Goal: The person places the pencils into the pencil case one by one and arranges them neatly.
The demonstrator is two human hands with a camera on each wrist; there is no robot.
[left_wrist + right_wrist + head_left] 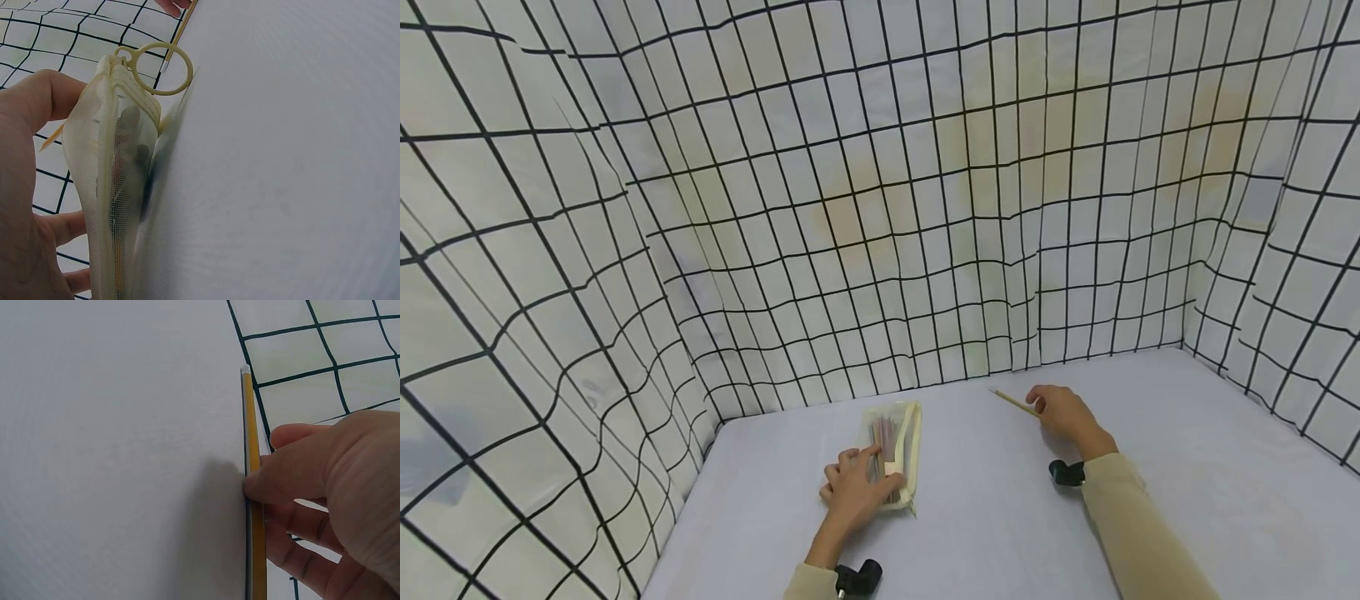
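Observation:
My left hand (855,487) rests on a cream zippered mesh pencil case (912,454) lying on the table, thumb and fingers spread over its top face. Several pencils show through the mesh. In the left wrist view the case (107,169) bulges beneath the hand (25,162), and a cream ring pull (187,78) stands out from its zipper. Over on the right, my right hand (1063,414) pinches a yellow pencil (1015,401) between thumb and fingers. Its whitish end points toward the back wall. The right wrist view has the pencil (252,440) low along the white tabletop, with the hand (337,481) beside it.
A white table (985,500) stretches under both hands. White cloth with a black grid (925,275) rises behind it and on both sides. Black wrist cameras (859,577) sit at the wrists, below cream sleeves (1138,525).

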